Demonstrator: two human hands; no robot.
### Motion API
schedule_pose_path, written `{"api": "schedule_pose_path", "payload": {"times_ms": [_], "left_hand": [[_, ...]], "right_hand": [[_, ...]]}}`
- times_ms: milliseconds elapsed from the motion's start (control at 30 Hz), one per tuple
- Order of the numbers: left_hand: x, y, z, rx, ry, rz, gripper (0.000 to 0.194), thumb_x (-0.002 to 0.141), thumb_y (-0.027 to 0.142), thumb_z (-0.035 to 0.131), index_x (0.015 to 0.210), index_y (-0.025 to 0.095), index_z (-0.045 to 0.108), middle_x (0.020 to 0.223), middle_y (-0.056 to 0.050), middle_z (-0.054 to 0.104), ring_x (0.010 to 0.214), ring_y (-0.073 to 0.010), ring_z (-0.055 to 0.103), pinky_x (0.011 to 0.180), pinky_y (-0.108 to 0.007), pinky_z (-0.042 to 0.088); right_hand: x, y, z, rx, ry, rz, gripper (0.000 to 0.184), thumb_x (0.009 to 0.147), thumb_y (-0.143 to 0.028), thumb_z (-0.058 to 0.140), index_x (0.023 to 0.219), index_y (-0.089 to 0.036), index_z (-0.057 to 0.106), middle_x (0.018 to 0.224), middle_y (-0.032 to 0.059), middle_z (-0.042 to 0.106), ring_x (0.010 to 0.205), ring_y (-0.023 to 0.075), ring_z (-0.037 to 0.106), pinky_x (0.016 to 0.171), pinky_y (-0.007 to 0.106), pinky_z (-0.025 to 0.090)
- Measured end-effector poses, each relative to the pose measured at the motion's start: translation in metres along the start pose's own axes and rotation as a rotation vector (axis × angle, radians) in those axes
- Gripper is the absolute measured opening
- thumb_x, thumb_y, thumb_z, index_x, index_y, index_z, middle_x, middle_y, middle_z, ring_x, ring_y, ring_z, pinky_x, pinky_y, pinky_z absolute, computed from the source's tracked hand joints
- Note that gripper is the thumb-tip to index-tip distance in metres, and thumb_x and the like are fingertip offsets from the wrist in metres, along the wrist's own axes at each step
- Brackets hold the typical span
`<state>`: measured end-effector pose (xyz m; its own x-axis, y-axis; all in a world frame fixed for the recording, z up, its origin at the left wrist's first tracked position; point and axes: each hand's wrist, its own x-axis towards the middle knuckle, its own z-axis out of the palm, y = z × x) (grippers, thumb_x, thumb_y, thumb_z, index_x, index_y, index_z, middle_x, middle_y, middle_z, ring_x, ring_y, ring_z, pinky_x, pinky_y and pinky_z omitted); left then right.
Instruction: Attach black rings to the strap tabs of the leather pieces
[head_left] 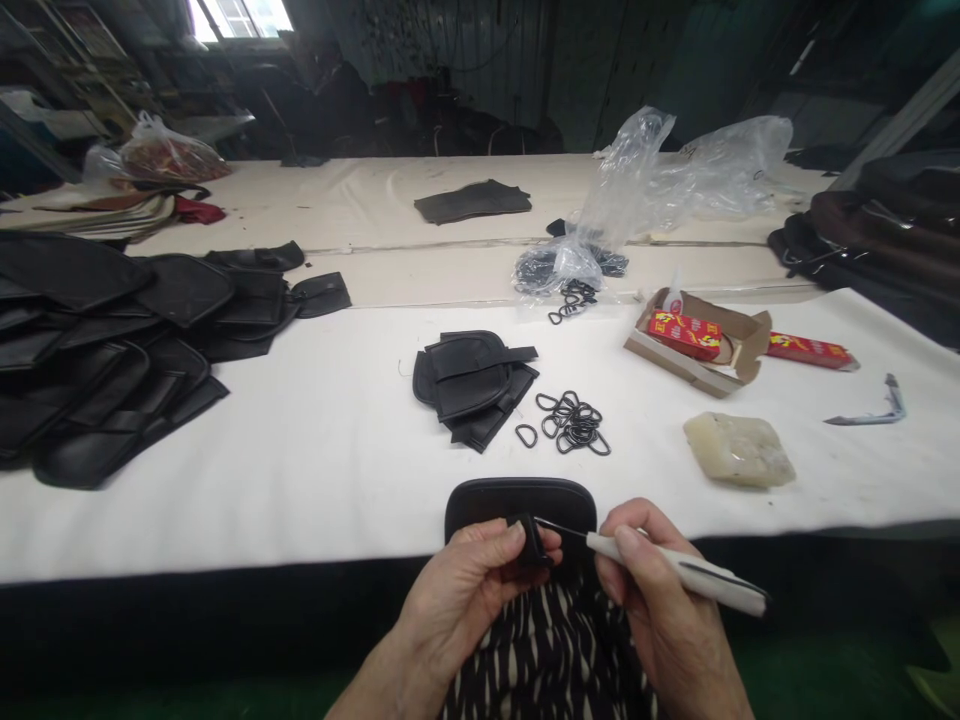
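My left hand is closed on a black leather piece, pinching its folded strap between thumb and fingers. The rounded, edged end of the piece lies at the table's front edge. My right hand grips a white-handled awl-like tool; its thin metal shaft points left and its tip meets the folded strap. Whether the tip goes into the strap cannot be seen. Just beyond my hands lie a loose pile of black D-rings and a small stack of black leather pieces with straps.
Many similar black pieces are heaped at left. To the right are a yellowish block, an open cardboard box with a red packet, another red box and a bent blade-like tool. Clear plastic bags lie farther back.
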<state>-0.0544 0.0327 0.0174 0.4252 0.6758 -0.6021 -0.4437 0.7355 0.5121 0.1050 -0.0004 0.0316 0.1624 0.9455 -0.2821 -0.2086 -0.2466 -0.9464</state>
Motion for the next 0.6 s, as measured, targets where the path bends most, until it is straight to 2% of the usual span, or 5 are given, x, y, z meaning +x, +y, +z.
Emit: {"api": "schedule_pose_path", "payload": {"times_ms": [467,600], "left_hand": [[-0.0002,-0.0020,-0.0030,-0.001,-0.039,0.024,0.016,0.074,0.020,0.067,0.079,0.006,0.073,0.084,-0.012,0.071,0.083,-0.0211,0.063,0.083,-0.030,0.046],[0.0004,-0.0013,-0.0012,0.026,-0.042,0.062,0.015,0.075,0.020,0.065,0.076,0.006,0.073,0.078,-0.012,0.071,0.079,-0.0193,0.062,0.080,-0.029,0.046]], "right_hand": [[-0.0014,0.0089,0.0066,0.030,-0.044,-0.005,0.034,0.083,-0.048,0.054,0.066,-0.020,0.048,0.049,-0.0056,0.037,0.050,0.0106,0.029,0.051,0.024,0.024],[0.0012,0.0084,0.0012,-0.001,-0.109,-0.010,0.031,0.083,-0.046,0.055,0.069,-0.019,0.049,0.053,-0.0048,0.040,0.053,0.0108,0.031,0.051,0.023,0.025]]}}
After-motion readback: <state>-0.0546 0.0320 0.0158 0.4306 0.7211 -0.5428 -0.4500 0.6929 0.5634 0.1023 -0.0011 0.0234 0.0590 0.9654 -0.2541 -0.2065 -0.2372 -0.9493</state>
